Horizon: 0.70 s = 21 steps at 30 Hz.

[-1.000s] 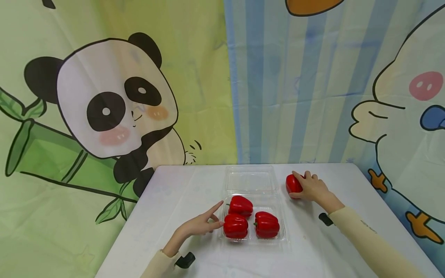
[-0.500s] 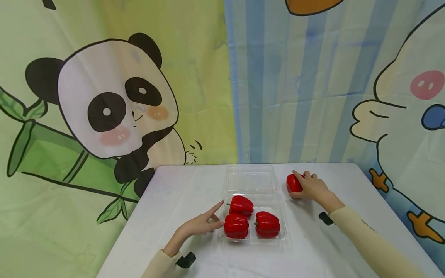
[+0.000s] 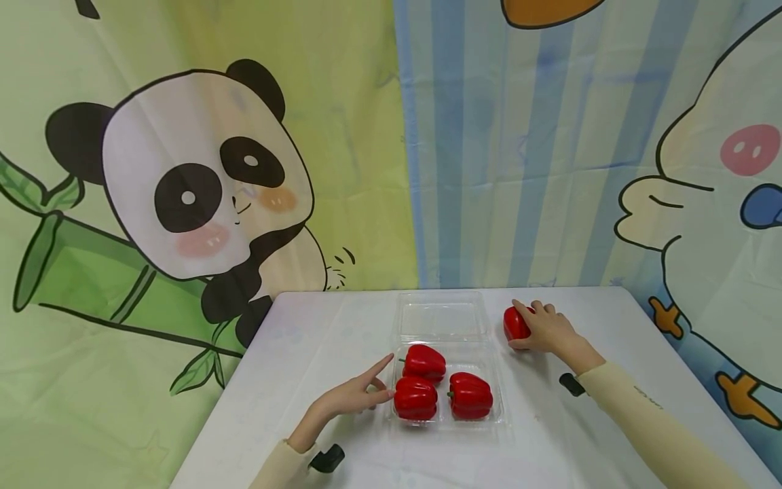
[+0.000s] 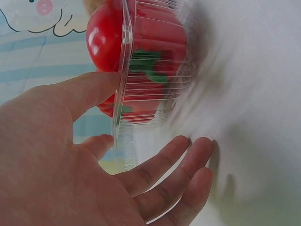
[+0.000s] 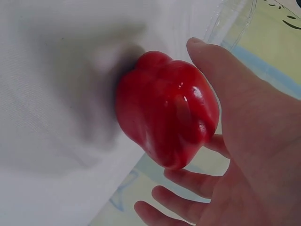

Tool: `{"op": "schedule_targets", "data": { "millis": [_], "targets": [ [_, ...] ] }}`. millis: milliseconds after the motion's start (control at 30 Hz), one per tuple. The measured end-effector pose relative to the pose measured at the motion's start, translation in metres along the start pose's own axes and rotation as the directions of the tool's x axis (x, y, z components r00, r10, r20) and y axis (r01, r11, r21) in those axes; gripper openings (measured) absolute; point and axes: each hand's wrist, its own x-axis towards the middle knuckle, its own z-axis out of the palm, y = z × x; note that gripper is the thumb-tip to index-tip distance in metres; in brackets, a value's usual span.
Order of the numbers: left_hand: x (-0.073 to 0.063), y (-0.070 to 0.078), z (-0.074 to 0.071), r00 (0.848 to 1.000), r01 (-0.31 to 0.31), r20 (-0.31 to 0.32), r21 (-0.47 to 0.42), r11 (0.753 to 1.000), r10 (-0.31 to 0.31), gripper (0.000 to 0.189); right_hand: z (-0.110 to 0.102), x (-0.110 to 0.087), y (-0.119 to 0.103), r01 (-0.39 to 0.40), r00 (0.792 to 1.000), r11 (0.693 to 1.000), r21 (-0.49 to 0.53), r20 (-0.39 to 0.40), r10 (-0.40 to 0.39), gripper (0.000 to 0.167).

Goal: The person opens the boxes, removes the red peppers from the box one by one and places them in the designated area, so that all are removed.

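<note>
A hinged clear plastic container point(image 3: 497, 401) stands on the table with its lid point(image 3: 441, 319) folded back. Inside lie three red bell peppers: one at the back point(image 3: 424, 362), one front left point(image 3: 415, 399), one front right point(image 3: 470, 396). My left hand point(image 3: 351, 396) touches the container's left rim with thumb and index finger. Its other fingers extend beside the wall, near the table, in the left wrist view. Right of the container, my right hand point(image 3: 546, 333) holds another red bell pepper point(image 5: 167, 110) between thumb and index finger. The remaining fingers are spread loosely behind it.
The white table point(image 3: 342, 326) ends at the back against a printed curtain point(image 3: 464, 204) with a panda point(image 3: 208, 176). A dark strap piece shows at each wrist.
Almost nothing differs. Both hands and the peppers keep their places, while the view shifts very slightly.
</note>
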Motion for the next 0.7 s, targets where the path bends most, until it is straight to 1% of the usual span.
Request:
{"op": "schedule_targets", "data": {
  "millis": [167,433,700],
  "targets": [
    [-0.001,0.000,-0.001,1.000,-0.002,-0.003,0.003,1.000,0.002,0.080,-0.003,0.000,-0.003,0.004,1.000,1.000,-0.002,-0.008,-0.004,0.098],
    [-0.001,-0.001,-0.002,1.000,-0.002,-0.007,0.008,1.000,0.002,0.080,-0.009,0.000,-0.007,0.022,0.999,0.999,-0.032,-0.025,-0.023,0.096],
    [-0.001,0.001,0.000,1.000,0.007,-0.004,0.001,1.000,-0.007,0.081,-0.012,-0.004,-0.012,0.049,0.998,0.999,-0.003,-0.038,-0.049,0.096]
  ]
}}
